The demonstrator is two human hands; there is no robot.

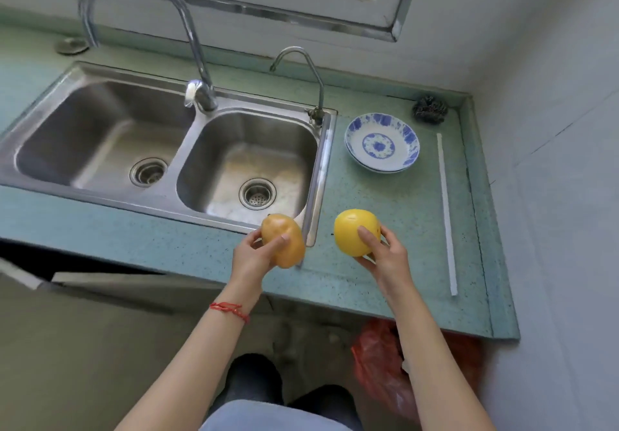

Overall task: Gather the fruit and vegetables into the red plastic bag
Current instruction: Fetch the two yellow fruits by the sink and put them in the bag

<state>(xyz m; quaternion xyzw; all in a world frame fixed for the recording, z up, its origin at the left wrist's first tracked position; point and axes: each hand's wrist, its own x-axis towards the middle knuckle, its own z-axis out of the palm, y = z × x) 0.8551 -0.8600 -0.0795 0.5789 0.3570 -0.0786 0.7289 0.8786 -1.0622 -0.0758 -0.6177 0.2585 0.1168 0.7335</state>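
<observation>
I can see only part of the crumpled red plastic bag (378,360) on the floor: my right forearm crosses it and the green speckled countertop (187,246) hides its far side. The double-basin steel sink (100,75) runs off the left edge, and the dark scouring ball (430,109) at the far right is too blurred to read.

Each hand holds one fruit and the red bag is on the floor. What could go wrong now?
1. Both the left hand and right hand are full, so neither can hold the red bag open.
2. The bag lies low beside the feet; a dropped orange fruit or yellow fruit might miss it.
</observation>
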